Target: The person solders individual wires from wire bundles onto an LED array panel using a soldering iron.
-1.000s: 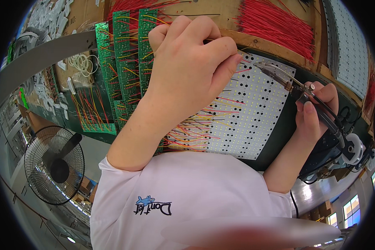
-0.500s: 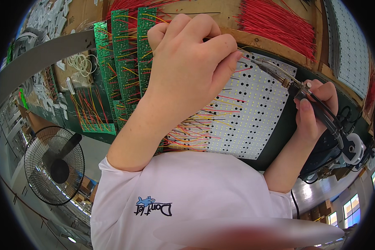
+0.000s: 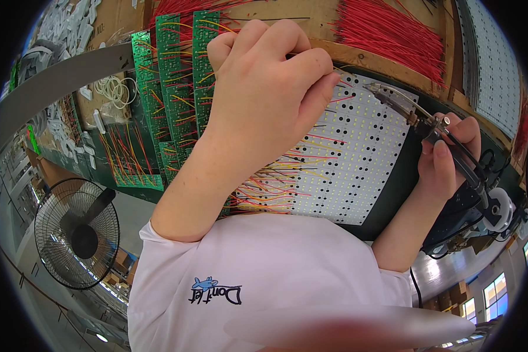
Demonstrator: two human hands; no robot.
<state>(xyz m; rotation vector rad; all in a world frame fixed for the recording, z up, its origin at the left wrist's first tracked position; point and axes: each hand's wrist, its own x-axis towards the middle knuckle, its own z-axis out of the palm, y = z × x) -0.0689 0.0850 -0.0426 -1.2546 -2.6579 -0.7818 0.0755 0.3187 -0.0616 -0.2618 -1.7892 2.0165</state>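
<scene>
My left hand (image 3: 270, 82) is closed in a pinch at the top edge of a white LED panel (image 3: 358, 170). Thin wire ends stick out by its fingertips; the wire's grip point is mostly hidden by the fingers. A soldering iron (image 3: 413, 120) with a thin metal feed tube along it is held in my right hand (image 3: 449, 155). Its tip hangs over the panel's upper right part, apart from my left fingertips. Red, yellow and black wires (image 3: 276, 188) fan over the panel's left part, beneath and beside my left forearm.
Green circuit boards (image 3: 173, 76) with wires lie left of my hand. A bundle of red wires (image 3: 393, 41) sits beyond a wooden rail (image 3: 387, 63). More white panels (image 3: 496, 76) are stacked at far right. A grey curved arm (image 3: 70, 73) crosses the left; a fan (image 3: 79, 232) stands lower left.
My right hand and the soldering iron have drawn back a little to the right, so the tip is farther from my left fingers. My left hand stays almost still.
</scene>
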